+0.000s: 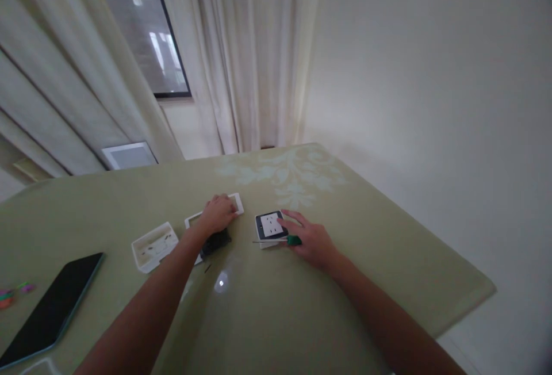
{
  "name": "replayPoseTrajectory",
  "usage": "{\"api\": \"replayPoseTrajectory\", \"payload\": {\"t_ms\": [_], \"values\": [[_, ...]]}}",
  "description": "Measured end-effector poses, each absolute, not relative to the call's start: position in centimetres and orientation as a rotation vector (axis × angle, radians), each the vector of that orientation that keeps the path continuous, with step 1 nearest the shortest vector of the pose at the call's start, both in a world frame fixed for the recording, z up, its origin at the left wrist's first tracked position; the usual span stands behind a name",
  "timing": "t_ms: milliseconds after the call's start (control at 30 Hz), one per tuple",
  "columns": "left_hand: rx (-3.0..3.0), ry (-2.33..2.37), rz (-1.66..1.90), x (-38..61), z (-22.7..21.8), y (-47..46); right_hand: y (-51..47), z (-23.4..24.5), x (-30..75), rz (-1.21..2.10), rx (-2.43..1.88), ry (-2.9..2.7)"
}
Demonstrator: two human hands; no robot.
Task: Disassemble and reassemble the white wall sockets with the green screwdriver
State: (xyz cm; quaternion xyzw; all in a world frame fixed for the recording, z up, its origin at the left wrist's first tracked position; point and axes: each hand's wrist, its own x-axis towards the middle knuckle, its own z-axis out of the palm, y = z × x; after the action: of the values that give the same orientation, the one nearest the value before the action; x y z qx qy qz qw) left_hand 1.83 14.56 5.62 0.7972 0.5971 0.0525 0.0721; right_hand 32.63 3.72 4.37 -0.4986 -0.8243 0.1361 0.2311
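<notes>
My left hand (219, 214) has its fingers curled over the edge of a white rectangular frame (238, 202), most of which the hand hides. Just below that hand lies a black part (217, 241), with another white frame (192, 219) partly under my forearm. My right hand (314, 243) holds a screwdriver (294, 240) by its green handle, its thin shaft pointing left. Fingers of the same hand reach onto a wall socket (271, 225), which has a white face with slots, a dark surround and a white box beneath.
An open white box (154, 247) sits left of my left forearm. Near it is a small dark screw-like piece (207, 268). A black tablet (54, 306) and small coloured items (6, 299) lie at the far left. Walls and curtains (259, 58) border the table (276, 317).
</notes>
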Motion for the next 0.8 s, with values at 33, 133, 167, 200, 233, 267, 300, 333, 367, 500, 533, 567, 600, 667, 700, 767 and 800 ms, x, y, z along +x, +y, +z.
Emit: {"api": "replayPoseTrajectory", "payload": {"t_ms": [33, 133, 167, 200, 233, 267, 300, 333, 367, 500, 533, 567, 600, 667, 700, 767, 800], "values": [[2.410, 1.777, 0.158, 2.1, 6.0, 14.6, 3.8, 4.3, 32.9, 0.372, -1.350, -2.184], [2.470, 1.674, 0.213, 3.7, 7.4, 13.8, 4.4, 4.3, 33.3, 0.373, -1.285, -1.949], [2.497, 1.603, 0.237, 4.5, 8.0, 13.2, 4.6, 4.3, 33.4, 0.378, -1.265, -1.885], [2.526, 1.512, 0.253, 5.4, 8.4, 12.5, 4.7, 4.3, 33.4, 0.385, -1.250, -1.831], [2.554, 1.405, 0.255, 6.3, 8.8, 11.8, 4.8, 4.4, 33.5, 0.394, -1.239, -1.784], [2.576, 1.299, 0.245, 7.3, 9.1, 11.2, 4.8, 4.4, 33.5, 0.403, -1.231, -1.746], [2.590, 1.209, 0.224, 8.2, 9.3, 10.6, 4.8, 4.3, 33.5, 0.413, -1.224, -1.717], [2.598, 1.140, 0.201, 9.0, 9.5, 10.2, 4.8, 4.3, 33.5, 0.423, -1.219, -1.697], [2.601, 1.091, 0.179, 9.7, 9.6, 9.9, 4.8, 4.3, 33.5, 0.433, -1.215, -1.683], [2.580, 1.041, 0.156, 10.6, 9.6, 9.6, 4.8, 4.1, 33.4, 0.470, -1.211, -1.655], [2.574, 1.044, 0.162, 10.5, 9.6, 9.6, 4.8, 4.1, 33.3, 0.480, -1.212, -1.652], [2.570, 1.047, 0.171, 10.3, 9.6, 9.6, 4.8, 4.1, 33.3, 0.490, -1.212, -1.651], [2.570, 1.048, 0.181, 10.1, 9.6, 9.6, 4.8, 4.1, 33.2, 0.498, -1.213, -1.650], [2.572, 1.049, 0.216, 9.6, 9.5, 9.4, 4.8, 4.0, 33.1, 0.512, -1.214, -1.650], [2.570, 1.053, 0.238, 9.3, 9.4, 9.3, 4.8, 4.0, 33.1, 0.517, -1.214, -1.651], [2.555, 1.079, 0.277, 9.0, 9.0, 9.2, 4.8, 3.9, 33.0, 0.524, -1.215, -1.654], [2.542, 1.103, 0.286, 8.9, 8.7, 9.2, 4.8, 3.8, 32.9, 0.527, -1.215, -1.656]]}}
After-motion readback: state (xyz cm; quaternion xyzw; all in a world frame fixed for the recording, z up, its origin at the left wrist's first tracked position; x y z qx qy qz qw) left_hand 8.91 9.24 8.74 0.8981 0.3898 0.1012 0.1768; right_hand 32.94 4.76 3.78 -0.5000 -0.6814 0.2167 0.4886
